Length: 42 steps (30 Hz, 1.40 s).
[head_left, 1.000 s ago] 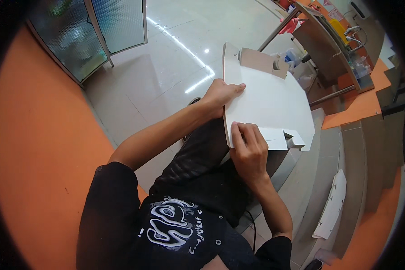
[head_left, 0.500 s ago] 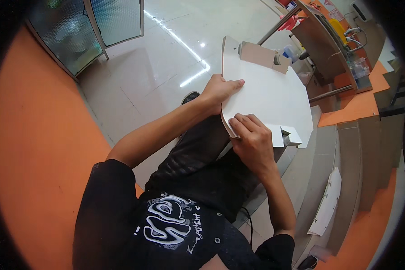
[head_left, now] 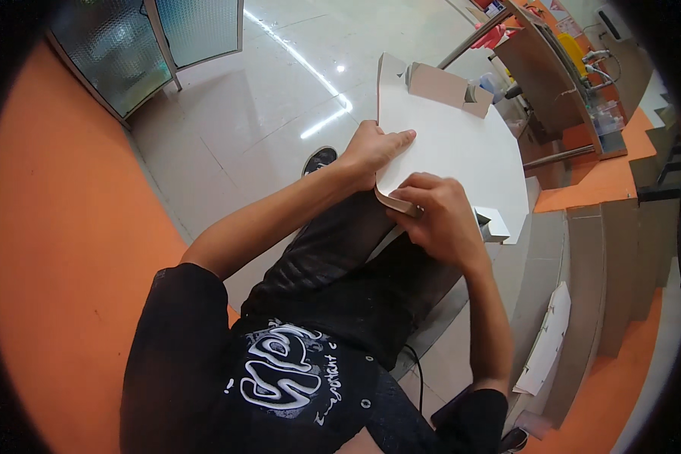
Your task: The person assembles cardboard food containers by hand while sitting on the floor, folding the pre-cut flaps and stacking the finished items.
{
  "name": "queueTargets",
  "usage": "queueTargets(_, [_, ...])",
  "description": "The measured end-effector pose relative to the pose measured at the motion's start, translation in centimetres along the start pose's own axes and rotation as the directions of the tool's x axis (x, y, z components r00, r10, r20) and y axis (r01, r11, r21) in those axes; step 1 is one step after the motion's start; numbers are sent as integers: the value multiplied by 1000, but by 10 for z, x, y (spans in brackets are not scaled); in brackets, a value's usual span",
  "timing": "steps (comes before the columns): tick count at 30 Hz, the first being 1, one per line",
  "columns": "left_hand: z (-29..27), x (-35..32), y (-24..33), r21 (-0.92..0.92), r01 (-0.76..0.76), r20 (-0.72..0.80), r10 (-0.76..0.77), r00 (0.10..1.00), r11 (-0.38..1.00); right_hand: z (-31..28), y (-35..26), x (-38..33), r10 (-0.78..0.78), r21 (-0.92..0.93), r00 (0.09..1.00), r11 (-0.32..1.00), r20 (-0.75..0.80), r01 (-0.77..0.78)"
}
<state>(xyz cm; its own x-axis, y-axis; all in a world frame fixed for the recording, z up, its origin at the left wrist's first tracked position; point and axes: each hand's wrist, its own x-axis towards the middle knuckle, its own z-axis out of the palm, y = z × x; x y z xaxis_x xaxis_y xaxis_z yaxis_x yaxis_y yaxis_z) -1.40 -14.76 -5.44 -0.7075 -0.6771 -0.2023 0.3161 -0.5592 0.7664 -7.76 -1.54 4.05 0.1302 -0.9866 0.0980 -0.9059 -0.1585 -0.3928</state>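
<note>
A large sheet of white cardboard (head_left: 461, 144) with notched, folded flaps lies over my lap. My left hand (head_left: 372, 153) is closed on its left edge, the thumb flat on top and the fingers underneath, out of sight. At the near edge my right hand (head_left: 443, 219) pinches a strip of the board that curls upward. Along the far side a grey-brown flap (head_left: 445, 88) stands raised. A small folded corner tab (head_left: 493, 225) sticks up just right of my right hand.
Another white cardboard piece (head_left: 543, 340) rests to the right on a stepped grey ledge. An orange wall (head_left: 68, 250) rises at my left, with glass-panelled doors (head_left: 197, 34) beyond it. Upper right, a brown shelf unit (head_left: 545, 76) holds assorted items.
My right hand has turned and curled the near edge of the cardboard upward. The sheet has shifted slightly up and right. My left hand keeps its hold on the left edge.
</note>
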Motion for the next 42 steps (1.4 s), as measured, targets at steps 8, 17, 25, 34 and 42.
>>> queueTargets(8, [-2, 2, -6, -74, -41, 42, 44, 998, 996, -19, 24, 43, 74, 90, 938, 990, 340, -110])
queueTargets(17, [-7, -1, -1, -31, 70, 73, -68, 995, 997, -17, 29, 62, 174, 40, 858, 975, 484, -220])
queueTargets(25, [-12, -3, -2, -64, 67, 120, -59, 991, 996, -19, 21, 89, 230, -79, 720, 968, 655, -237])
queueTargets(34, [-4, -11, 7, -38, 162, 2, -162, 987, 986, -15, 42, 96, 192, 70, 643, 931, 742, -359])
queueTargets(42, [-11, -6, 5, 23, 29, 60, -30, 998, 999, -5, -12, 43, 91, -269, 899, 963, 427, 30])
